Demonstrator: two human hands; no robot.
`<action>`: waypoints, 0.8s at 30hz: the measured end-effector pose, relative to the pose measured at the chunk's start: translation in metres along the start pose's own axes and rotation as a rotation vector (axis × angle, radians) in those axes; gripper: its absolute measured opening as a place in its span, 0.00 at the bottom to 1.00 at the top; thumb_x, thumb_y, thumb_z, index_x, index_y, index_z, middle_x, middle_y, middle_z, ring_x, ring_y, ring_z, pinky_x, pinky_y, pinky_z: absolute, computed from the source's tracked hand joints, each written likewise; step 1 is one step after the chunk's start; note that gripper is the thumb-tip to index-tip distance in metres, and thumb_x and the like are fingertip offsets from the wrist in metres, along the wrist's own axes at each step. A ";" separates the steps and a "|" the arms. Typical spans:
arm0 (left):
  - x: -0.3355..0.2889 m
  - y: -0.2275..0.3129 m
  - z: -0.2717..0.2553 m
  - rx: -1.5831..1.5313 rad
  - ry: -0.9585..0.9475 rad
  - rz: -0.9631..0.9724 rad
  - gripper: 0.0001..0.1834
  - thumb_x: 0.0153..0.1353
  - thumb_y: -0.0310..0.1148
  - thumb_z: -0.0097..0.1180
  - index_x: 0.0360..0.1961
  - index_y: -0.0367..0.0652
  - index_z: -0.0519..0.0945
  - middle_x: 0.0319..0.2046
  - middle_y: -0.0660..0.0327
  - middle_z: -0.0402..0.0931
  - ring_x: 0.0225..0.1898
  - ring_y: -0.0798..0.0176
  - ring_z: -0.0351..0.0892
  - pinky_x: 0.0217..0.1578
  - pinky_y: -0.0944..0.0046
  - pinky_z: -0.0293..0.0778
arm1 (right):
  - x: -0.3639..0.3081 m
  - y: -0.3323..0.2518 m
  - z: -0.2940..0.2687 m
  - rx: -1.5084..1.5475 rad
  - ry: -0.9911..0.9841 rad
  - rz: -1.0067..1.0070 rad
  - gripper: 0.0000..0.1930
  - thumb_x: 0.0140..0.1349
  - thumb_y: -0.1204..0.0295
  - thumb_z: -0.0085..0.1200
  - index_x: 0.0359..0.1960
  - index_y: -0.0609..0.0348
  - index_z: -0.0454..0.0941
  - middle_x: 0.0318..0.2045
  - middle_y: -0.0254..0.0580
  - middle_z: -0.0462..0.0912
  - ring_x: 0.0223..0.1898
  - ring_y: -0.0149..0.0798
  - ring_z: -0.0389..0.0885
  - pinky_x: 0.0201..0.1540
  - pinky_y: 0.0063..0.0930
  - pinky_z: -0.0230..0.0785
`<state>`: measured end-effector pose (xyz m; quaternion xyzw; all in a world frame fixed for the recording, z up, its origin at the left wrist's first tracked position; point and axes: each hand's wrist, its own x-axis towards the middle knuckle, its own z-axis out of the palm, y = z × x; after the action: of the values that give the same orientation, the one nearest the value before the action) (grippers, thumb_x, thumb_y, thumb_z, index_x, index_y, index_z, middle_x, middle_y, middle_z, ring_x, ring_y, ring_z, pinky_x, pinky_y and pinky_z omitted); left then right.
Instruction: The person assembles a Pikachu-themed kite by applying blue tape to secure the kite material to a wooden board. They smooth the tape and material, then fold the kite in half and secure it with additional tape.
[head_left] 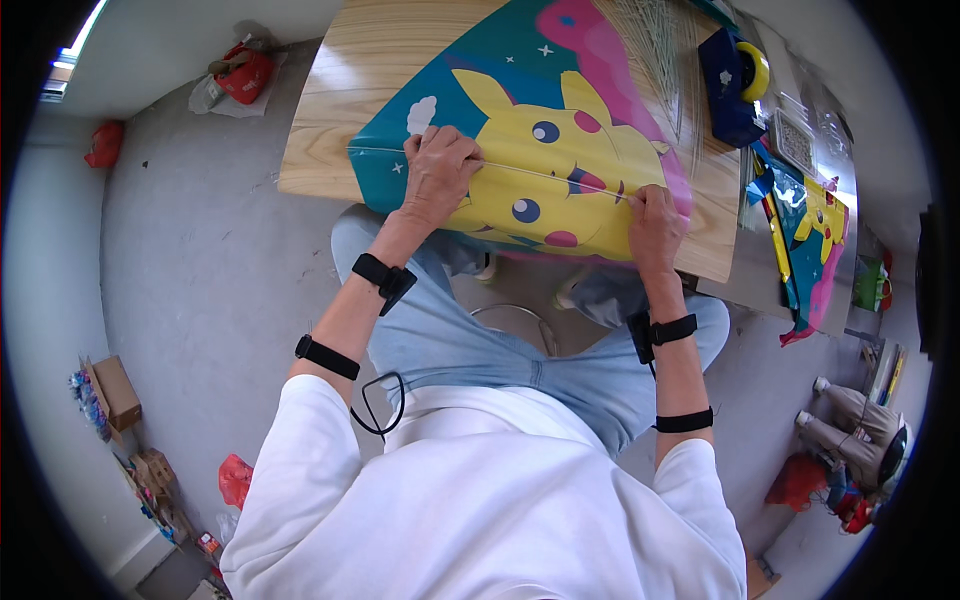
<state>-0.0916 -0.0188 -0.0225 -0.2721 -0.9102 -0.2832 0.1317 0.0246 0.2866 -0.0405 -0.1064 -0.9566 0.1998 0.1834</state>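
A glossy kite sail (560, 130), printed with a yellow cartoon face on teal with a pink border, lies over the table's near edge, and its near part hangs down toward my knees. A thin pale rod (550, 178) runs across it from left to right. My left hand (437, 172) is closed, thumb and fingers pinching the rod left of the printed face. Over at the right side, my right hand (655, 225) pinches the rod near the pink border. The fingertips partly cover what they grip.
Many thin clear sticks (650, 55) lie on the wooden table (335, 100). A blue tape dispenser (728, 90) with yellow tape stands at the right, near a small clear tray (793, 140). A second printed kite sail (815, 235) hangs off the right side table. A stool ring (515, 312) shows below.
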 end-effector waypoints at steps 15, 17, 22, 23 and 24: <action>-0.002 -0.004 0.005 -0.005 0.019 -0.009 0.03 0.54 0.30 0.64 0.29 0.50 0.82 0.31 0.67 0.73 0.42 0.60 0.74 0.49 0.54 0.59 | -0.006 0.007 -0.013 0.065 0.061 0.150 0.04 0.57 0.75 0.56 0.33 0.54 0.76 0.33 0.44 0.80 0.37 0.53 0.80 0.39 0.47 0.72; -0.002 -0.004 0.006 -0.001 0.023 -0.006 0.03 0.54 0.30 0.64 0.29 0.50 0.81 0.31 0.67 0.72 0.42 0.60 0.74 0.50 0.54 0.59 | -0.003 0.006 -0.010 0.058 0.054 0.136 0.03 0.56 0.75 0.56 0.33 0.54 0.76 0.33 0.44 0.80 0.37 0.53 0.80 0.39 0.47 0.72; -0.002 -0.002 0.006 -0.005 0.026 -0.007 0.03 0.54 0.30 0.64 0.29 0.50 0.81 0.30 0.66 0.71 0.41 0.60 0.73 0.50 0.54 0.58 | -0.003 0.001 -0.007 0.087 0.057 0.171 0.03 0.56 0.74 0.57 0.31 0.54 0.77 0.32 0.44 0.81 0.35 0.54 0.80 0.38 0.48 0.72; -0.002 -0.002 0.006 -0.001 0.025 -0.010 0.03 0.54 0.30 0.64 0.29 0.50 0.81 0.30 0.66 0.71 0.41 0.60 0.73 0.50 0.54 0.58 | -0.003 0.002 -0.005 0.086 0.050 0.185 0.03 0.56 0.74 0.57 0.31 0.54 0.77 0.32 0.44 0.81 0.35 0.54 0.80 0.38 0.48 0.72; -0.002 -0.001 0.005 0.002 0.024 -0.012 0.03 0.55 0.30 0.63 0.29 0.49 0.81 0.30 0.66 0.71 0.41 0.60 0.73 0.50 0.54 0.58 | -0.002 0.003 -0.004 0.083 0.045 0.201 0.03 0.56 0.73 0.58 0.31 0.54 0.77 0.31 0.44 0.81 0.35 0.54 0.80 0.38 0.48 0.72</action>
<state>-0.0913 -0.0172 -0.0281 -0.2631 -0.9104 -0.2865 0.1412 0.0282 0.2905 -0.0388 -0.1985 -0.9277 0.2541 0.1882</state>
